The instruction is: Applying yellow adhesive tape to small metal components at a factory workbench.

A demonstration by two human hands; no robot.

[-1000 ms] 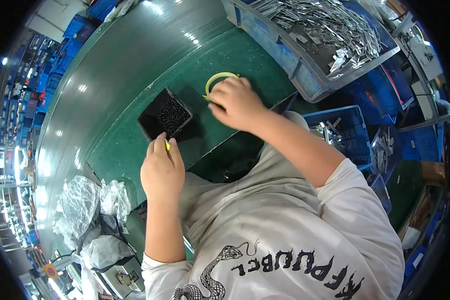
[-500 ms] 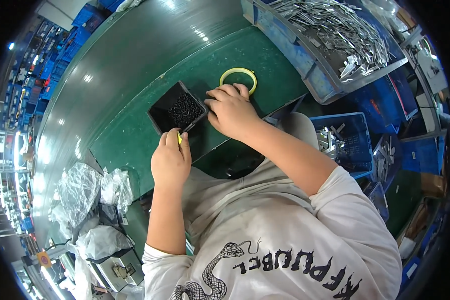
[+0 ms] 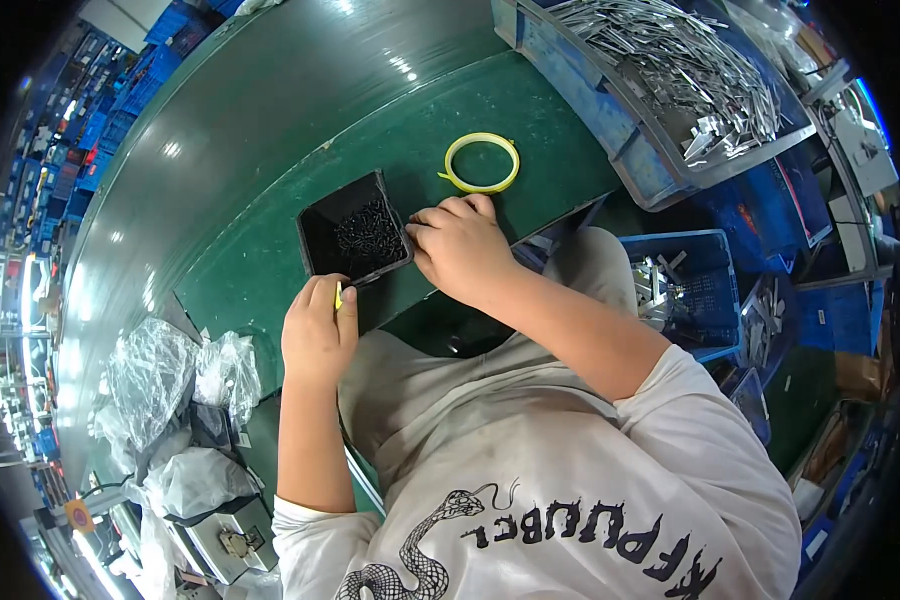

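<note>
A square black plastic bin (image 3: 315, 225) with small black screw-like parts (image 3: 368, 232) in it sits on the green work surface in front of me. At its near edge, my left hand (image 3: 318, 335) is closed, pinching a small yellow piece (image 3: 338, 296), apparently tape, between thumb and fingers. My right hand (image 3: 460, 250) has its fingers bent against the bin's right rim; their tips are partly hidden. Just beyond that hand lies a roll of yellow tape (image 3: 515, 165) with a short loose end at its left.
A large blue-grey crate (image 3: 620, 150) of thin metal strips stands at the far right. Below it is a blue basket (image 3: 720, 270) holding metal pieces. Clear plastic bags (image 3: 155, 375) lie at the left, above a metal box (image 3: 235, 540). A curved metal surface (image 3: 270, 110) borders the far side.
My left hand has moved slightly left and down with the yellow piece. My right hand has drawn back from the tape roll to the bin's rim. The bin has turned slightly.
</note>
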